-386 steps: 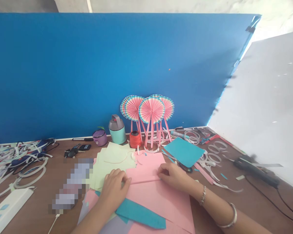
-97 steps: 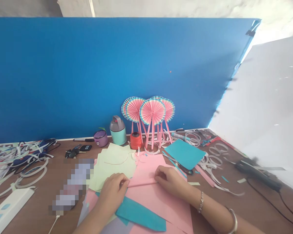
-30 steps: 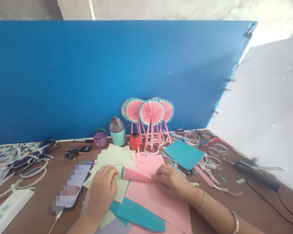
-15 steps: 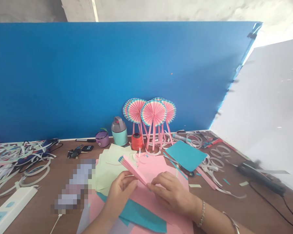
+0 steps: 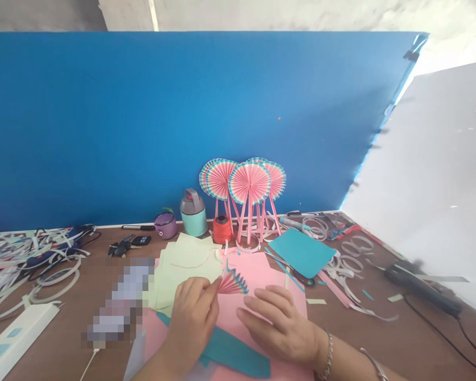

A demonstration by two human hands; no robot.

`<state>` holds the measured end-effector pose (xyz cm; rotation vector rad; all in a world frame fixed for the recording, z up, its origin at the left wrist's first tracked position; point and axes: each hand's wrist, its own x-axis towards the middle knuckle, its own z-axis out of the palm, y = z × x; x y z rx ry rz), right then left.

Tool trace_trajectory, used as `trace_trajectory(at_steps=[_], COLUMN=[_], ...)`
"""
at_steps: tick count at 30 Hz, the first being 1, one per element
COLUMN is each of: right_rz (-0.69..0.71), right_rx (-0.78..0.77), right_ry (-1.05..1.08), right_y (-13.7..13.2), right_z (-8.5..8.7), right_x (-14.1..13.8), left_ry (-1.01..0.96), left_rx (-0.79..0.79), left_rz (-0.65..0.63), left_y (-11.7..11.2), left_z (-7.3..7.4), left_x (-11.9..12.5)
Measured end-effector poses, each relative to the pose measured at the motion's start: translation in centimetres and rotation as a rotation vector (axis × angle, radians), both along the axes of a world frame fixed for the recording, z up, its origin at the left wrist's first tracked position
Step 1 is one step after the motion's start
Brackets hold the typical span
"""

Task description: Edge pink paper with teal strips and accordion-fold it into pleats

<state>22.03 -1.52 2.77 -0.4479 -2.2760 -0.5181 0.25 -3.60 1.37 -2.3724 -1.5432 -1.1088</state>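
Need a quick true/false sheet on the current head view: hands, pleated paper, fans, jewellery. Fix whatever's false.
1. The left hand holds the pleated paper. True.
2. The pleated paper is plain green. False: it is pink, with turquoise along its zigzag edge.
3. The right hand is open, close to the pleated paper. True.
4. No jewellery is worn. False: a chain bracelet circles the right wrist.
5. The round fans stand before the blue panel. True.

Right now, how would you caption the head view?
Left hand pinching a pleated, teal-edged paper fan, open right hand beside it.
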Motion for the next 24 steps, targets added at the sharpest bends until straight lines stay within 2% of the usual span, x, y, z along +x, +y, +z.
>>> trace_trajectory(at_steps=[3,7,11,17,24], right_rz=[-0.112,-0.174,-0.163,-0.175,-0.217], right_rx=[-0.086,-0.262,-0.382,-0.511,-0.607], right_ry=[-0.064,-0.175,-0.279,-0.299,-0.327], right_y=[0.4,1.3,2.1,2.3,2.6], right_z=[-0.2,-1.5,-2.7,-2.3,-2.6], right_x=[-0.6,-0.9,-0.3,0.2,0.9], left_ry=[0.194,0.327,0.340,0.398,0.295], left_rx=[-0.002,-0.087,-0.208,-0.320,-0.407], left_rz=[-0.072,-0.096,-0.115,-0.117,-0.094], left_y=[0.0,0.1,0.3,0.3,0.3], left_z=[-0.3,-0.9,-0.9,-0.6,-0.2], left_x=[0.4,0.8,0.6,-0.3,-1.3])
